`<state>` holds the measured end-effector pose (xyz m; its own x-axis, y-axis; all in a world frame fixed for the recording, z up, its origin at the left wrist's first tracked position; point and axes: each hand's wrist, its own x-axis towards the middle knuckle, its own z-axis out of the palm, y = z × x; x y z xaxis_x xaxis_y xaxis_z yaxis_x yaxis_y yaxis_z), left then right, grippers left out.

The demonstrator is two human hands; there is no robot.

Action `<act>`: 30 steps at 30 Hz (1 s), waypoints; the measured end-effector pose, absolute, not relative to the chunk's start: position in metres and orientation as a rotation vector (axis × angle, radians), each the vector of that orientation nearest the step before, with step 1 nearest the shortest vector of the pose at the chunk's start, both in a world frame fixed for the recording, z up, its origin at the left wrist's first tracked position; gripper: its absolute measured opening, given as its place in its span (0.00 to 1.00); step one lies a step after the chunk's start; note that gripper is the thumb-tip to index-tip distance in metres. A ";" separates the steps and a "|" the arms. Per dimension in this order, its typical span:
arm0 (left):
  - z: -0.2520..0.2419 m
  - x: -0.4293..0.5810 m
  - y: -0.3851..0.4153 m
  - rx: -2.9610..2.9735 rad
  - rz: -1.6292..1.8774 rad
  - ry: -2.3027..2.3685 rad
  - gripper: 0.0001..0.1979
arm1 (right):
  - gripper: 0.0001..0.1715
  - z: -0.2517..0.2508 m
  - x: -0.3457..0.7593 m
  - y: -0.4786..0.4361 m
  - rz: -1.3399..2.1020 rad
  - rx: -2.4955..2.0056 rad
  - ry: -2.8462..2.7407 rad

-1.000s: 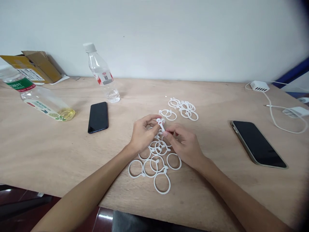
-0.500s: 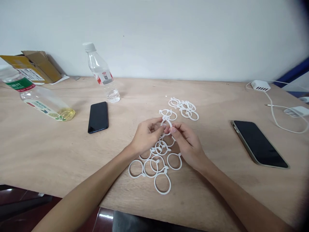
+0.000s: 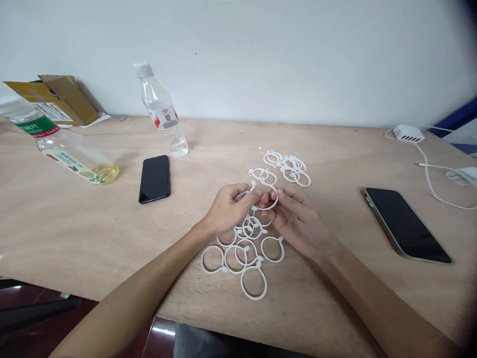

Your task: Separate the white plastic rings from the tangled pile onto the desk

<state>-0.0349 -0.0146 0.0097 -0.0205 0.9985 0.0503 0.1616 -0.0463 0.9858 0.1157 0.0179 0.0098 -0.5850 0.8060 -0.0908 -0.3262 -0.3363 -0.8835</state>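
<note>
My left hand is closed, thumb against fingers, on a white plastic curtain ring whose small eyelet sticks up above the thumb; the fingers cover part of it. Close beside it, my right hand pinches the right side of another white curtain ring, which spans the gap between the hands. Whether the two rings are linked I cannot tell. Below the hands lie several loose curtain rings, some overlapping, each with a small eyelet. Behind the hands is a smaller group of rings, bunched together.
On the wooden table, a black phone, a clear water bottle and a bottle with yellow liquid stand left. A cardboard box is behind. Rightward are a cased phone and a white charger with cable.
Before, both hands held a ring upright between their fingertips. Now the right hand's ring is tilted wider and further right, and a ring shows separately in my left hand. The view shifted slightly.
</note>
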 end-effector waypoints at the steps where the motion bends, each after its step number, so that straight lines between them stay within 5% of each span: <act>1: 0.010 -0.035 -0.014 1.306 1.188 1.318 0.16 | 0.08 0.010 0.116 0.018 2.017 -0.674 -1.103; 6: 0.006 -0.044 -0.006 1.099 1.437 1.438 0.26 | 0.06 0.013 0.117 0.018 2.147 -0.614 -0.906; 16: -0.018 -0.064 0.001 1.912 1.275 2.138 0.14 | 0.05 0.003 0.114 0.024 1.990 -0.653 -0.916; 30: -0.005 -0.041 -0.014 1.755 1.225 1.622 0.13 | 0.09 0.002 0.115 0.017 1.973 -0.684 -1.261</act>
<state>-0.0412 -0.0135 -0.0050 -0.0876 0.9500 0.2997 0.5483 -0.2052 0.8107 0.1145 0.0171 0.0021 -0.6250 0.7778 -0.0664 -0.2662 -0.2923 -0.9185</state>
